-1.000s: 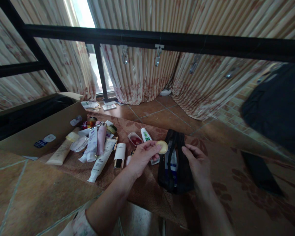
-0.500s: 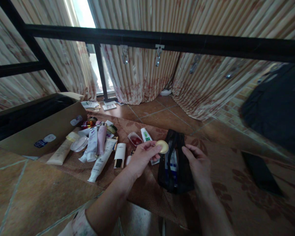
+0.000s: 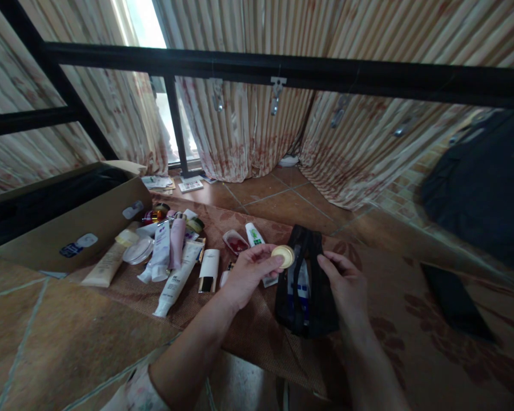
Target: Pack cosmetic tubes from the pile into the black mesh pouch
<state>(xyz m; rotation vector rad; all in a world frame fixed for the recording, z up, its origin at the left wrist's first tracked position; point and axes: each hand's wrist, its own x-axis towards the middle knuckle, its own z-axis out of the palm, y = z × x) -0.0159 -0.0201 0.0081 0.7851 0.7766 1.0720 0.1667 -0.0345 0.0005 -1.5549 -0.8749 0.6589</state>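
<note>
Between the thumb and fingers of my left hand (image 3: 251, 275) is a small round gold-rimmed cosmetic case (image 3: 283, 257). It hangs just over the left edge of a black mesh pouch (image 3: 325, 308), whose top is unzipped. Inside the pouch, something blue and white (image 3: 300, 288) shows through the opening. My right hand (image 3: 346, 282) pinches the right rim of the pouch. Partly behind my left hand lie a white and green tube (image 3: 253, 234) and a clear case with red contents (image 3: 235, 242).
Left of my hands are a white bottle (image 3: 209, 268), a long white tube (image 3: 179, 279) and several other cosmetics. A cardboard box (image 3: 107, 220) stands at the far left. A black phone or tablet (image 3: 456, 301) lies on the right of the brown cloth (image 3: 389, 285).
The round case has tilted slightly in my left fingers, showing more of its gold rim. Both hands and the pouch have stayed almost in place.
</note>
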